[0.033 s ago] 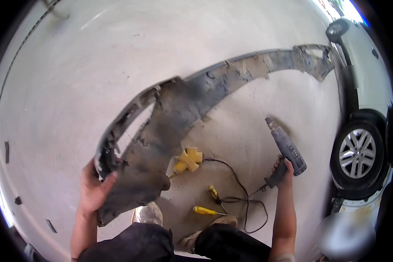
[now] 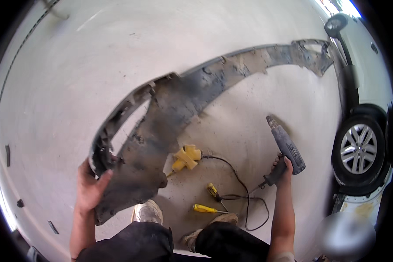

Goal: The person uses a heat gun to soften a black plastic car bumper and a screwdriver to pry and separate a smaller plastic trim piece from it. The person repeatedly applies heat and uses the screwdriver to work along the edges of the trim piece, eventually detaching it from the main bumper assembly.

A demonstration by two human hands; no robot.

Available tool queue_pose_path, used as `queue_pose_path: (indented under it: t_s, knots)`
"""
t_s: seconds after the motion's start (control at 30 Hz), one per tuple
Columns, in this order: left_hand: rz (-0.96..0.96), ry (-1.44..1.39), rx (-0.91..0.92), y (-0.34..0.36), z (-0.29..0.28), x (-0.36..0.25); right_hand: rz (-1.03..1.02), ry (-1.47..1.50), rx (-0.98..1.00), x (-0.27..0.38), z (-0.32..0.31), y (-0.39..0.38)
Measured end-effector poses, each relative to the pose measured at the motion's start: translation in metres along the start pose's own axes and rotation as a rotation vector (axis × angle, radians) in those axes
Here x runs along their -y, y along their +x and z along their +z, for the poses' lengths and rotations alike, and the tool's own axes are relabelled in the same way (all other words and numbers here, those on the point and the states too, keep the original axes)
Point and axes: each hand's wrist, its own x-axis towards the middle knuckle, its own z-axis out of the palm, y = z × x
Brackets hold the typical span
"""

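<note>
A long, curved car bumper (image 2: pixel 170 107), dirty grey-brown on this inner side, stretches from the lower left to the far right. My left hand (image 2: pixel 90 185) grips its near end, thumb on the inner face and fingers mostly hidden behind the edge. My right hand (image 2: pixel 284 169) is wrapped round the handle of a dark grey heat gun (image 2: pixel 288 148). The gun's metal nozzle points up and away, apart from the bumper. From the handle, a black cord (image 2: pixel 231 168) loops across the floor to a yellow power connector (image 2: pixel 187 157).
Two yellow-handled screwdrivers (image 2: pixel 204 208) lie by my right shoe (image 2: pixel 225 219). My left shoe (image 2: pixel 148 212) is beside the bumper's near end. A pale car with a wheel (image 2: pixel 358 148) stands along the right. Small dark scraps (image 2: pixel 8 155) are scattered on the floor at left.
The near part of the bumper has shifted slightly left and up in the picture, together with my left hand. The heat gun stays almost in the same place in my right hand.
</note>
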Motion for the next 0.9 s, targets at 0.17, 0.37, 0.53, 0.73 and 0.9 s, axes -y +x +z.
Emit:
queue_pose_path:
  t_s: [0.17, 0.37, 0.53, 0.73, 0.9]
  knots:
    - [0.003, -0.060, -0.025, 0.001, 0.012, 0.009, 0.079, 0.218, -0.071, -0.042, -0.040, -0.002]
    - [-0.093, -0.135, -0.082, 0.008, 0.018, 0.029, 0.209, -0.163, -0.279, -0.083, -0.114, 0.014]
    - [-0.019, -0.057, -0.022, 0.010, 0.022, 0.034, -0.102, -1.893, -0.387, -0.006, -0.037, -0.034]
    - [0.012, -0.081, 0.028, 0.005, 0.014, 0.032, -0.258, -1.782, 0.341, -0.059, 0.148, -0.085]
    - [0.092, -0.076, 0.144, 0.014, 0.026, 0.027, -0.337, -1.899, 0.476, -0.125, 0.167, -0.092]
